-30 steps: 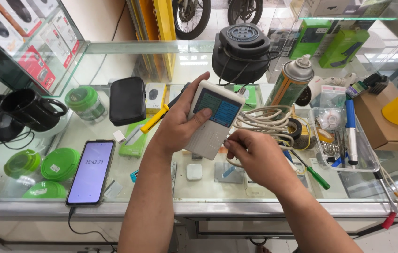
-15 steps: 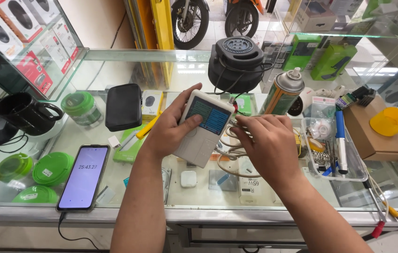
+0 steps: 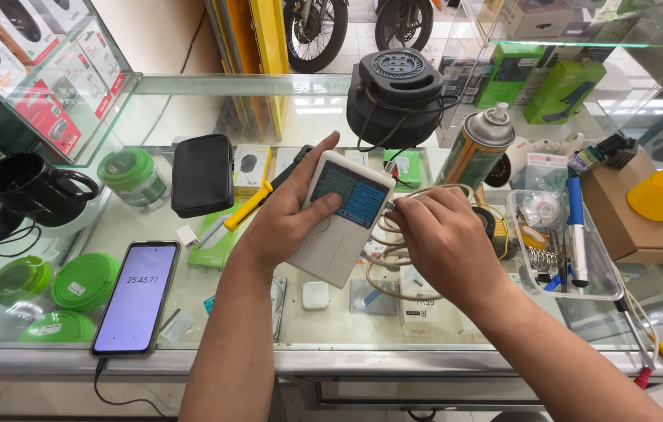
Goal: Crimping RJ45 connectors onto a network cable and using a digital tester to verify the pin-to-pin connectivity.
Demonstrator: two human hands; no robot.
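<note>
My left hand (image 3: pixel 285 215) grips a white handheld tester device (image 3: pixel 341 219) with a lit blue-green screen, held tilted above the glass counter (image 3: pixel 191 312); the thumb rests on its face just below the screen. At the device's right edge my right hand (image 3: pixel 442 238) pinches a plug or cable end. A bundle of beige cables (image 3: pixel 384 266) loops beneath that hand. Under the device lie a small white square charger (image 3: pixel 316 295) and a flat package.
A lit smartphone (image 3: pixel 138 295) lies at the front left, near green lidded tubs (image 3: pixel 85 281). A black pouch (image 3: pixel 202 173), a yellow-handled screwdriver (image 3: pixel 247 206), a spray can (image 3: pixel 478 150), a black cable reel (image 3: pixel 395 90) and a clear tray of tools (image 3: pixel 570 250) surround my hands.
The right hand has moved up from the counter to the device's right edge. The device stays in the left hand, shifted slightly as the view moved.
</note>
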